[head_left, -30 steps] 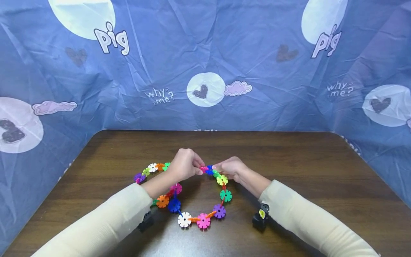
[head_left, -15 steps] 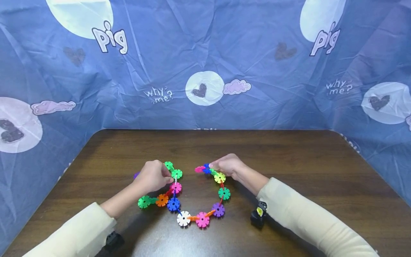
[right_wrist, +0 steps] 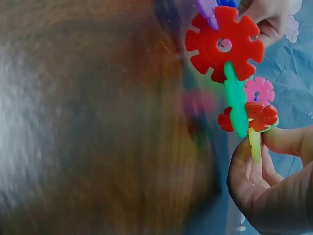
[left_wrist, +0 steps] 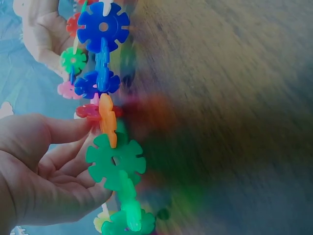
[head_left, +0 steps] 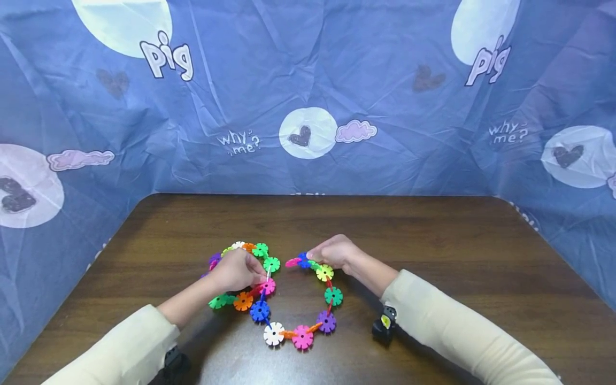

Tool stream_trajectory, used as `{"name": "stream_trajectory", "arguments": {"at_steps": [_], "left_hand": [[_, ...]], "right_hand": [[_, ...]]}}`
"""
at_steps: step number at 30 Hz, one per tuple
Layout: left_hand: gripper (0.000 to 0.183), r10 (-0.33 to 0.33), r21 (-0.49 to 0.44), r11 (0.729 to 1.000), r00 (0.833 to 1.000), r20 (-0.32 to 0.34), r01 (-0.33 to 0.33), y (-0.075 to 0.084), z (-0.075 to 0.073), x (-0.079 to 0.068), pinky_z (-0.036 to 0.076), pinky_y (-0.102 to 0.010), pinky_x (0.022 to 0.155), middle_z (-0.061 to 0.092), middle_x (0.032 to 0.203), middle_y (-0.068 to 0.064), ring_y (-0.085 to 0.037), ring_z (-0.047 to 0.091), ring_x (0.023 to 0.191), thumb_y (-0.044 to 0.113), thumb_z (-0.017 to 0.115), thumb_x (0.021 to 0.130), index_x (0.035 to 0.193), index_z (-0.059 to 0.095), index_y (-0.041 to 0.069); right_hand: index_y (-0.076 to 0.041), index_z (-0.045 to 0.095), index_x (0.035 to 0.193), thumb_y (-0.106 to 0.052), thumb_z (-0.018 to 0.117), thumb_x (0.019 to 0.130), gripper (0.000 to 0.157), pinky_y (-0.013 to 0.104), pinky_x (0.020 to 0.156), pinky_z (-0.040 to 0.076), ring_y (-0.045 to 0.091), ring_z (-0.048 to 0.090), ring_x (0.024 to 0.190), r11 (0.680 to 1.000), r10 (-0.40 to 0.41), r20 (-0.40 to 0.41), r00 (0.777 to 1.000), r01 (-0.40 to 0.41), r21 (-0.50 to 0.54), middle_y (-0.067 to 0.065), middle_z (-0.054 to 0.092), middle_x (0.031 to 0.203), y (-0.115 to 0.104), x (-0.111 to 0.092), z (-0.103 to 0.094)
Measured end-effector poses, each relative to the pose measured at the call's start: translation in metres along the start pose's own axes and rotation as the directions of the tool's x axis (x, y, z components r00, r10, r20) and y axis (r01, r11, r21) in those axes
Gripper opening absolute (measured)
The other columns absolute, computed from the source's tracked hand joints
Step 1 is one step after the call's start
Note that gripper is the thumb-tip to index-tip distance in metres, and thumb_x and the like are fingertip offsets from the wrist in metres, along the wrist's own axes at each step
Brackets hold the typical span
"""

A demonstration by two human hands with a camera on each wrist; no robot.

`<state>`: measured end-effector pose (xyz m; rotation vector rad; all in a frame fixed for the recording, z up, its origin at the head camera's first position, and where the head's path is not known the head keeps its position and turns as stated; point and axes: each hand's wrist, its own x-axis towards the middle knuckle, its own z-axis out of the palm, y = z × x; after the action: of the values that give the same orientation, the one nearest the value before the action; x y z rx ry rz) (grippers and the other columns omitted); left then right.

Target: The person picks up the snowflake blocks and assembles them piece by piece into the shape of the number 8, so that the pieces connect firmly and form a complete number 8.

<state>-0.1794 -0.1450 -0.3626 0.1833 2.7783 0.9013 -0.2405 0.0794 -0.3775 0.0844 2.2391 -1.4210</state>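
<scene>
A chain of coloured, notched plastic snowflake discs (head_left: 302,337) forms a ring on the left and a curved arm sweeping round to the right. My left hand (head_left: 237,271) pinches the chain near a pink disc (head_left: 267,286), where ring and arm meet; part of the ring is hidden behind it. In the left wrist view, its thumb and fingers are beside a red disc (left_wrist: 89,111) and a green disc (left_wrist: 115,161). My right hand (head_left: 337,251) pinches the arm's far end near a blue disc (head_left: 303,260). A pink disc (head_left: 292,262) forms the tip, apart from the ring.
The chain lies on a brown wooden table (head_left: 433,240). A blue printed cloth (head_left: 394,80) hangs behind and at the sides. Small dark wrist cameras (head_left: 383,325) are strapped under both cuffs.
My left hand has left the pink tip beside my right hand, moved left and nearer, and taken hold where the ring and arm meet. My right hand has shifted slightly left with the chain's end.
</scene>
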Motion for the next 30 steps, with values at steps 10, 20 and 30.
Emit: {"name": "stream_trajectory", "arguments": {"at_steps": [10,20,30], "left_hand": [[0.005,0.025,-0.046,0.999,0.999,0.034,-0.024,0.004,0.001,0.006,0.045,-0.02,0.058,0.074,0.073,-0.004,-0.008,0.055,0.065,0.009,0.073,0.083,0.082,0.076,0.006],[0.007,-0.012,-0.056,0.998,0.997,0.074,0.016,0.003,0.002,0.006,0.042,-0.02,0.055,0.064,0.062,0.003,-0.008,0.05,0.061,0.011,0.073,0.083,0.081,0.077,0.006],[0.008,-0.041,-0.076,0.996,0.995,0.09,0.048,0.005,0.005,0.008,0.044,-0.02,0.057,0.065,0.065,0.003,-0.009,0.053,0.064,0.013,0.074,0.082,0.08,0.077,0.006]], "right_hand": [[-0.002,0.077,0.092,-0.012,0.074,0.08,0.015,0.017,0.053,0.041,0.006,0.049,0.06,0.978,-0.079,-0.014,0.997,0.074,-0.196,-0.004,0.065,0.067,-0.003,-0.005,0.007],[-0.005,0.078,0.087,-0.014,0.077,0.079,0.013,0.023,0.07,0.055,0.009,0.065,0.078,0.962,-0.111,-0.009,0.994,0.106,-0.251,0.008,0.077,0.091,-0.004,-0.004,0.011],[-0.006,0.078,0.086,-0.016,0.078,0.079,0.013,0.023,0.071,0.053,0.01,0.065,0.078,0.958,-0.112,-0.009,0.994,0.105,-0.266,0.008,0.077,0.092,-0.001,-0.003,0.012]]}}
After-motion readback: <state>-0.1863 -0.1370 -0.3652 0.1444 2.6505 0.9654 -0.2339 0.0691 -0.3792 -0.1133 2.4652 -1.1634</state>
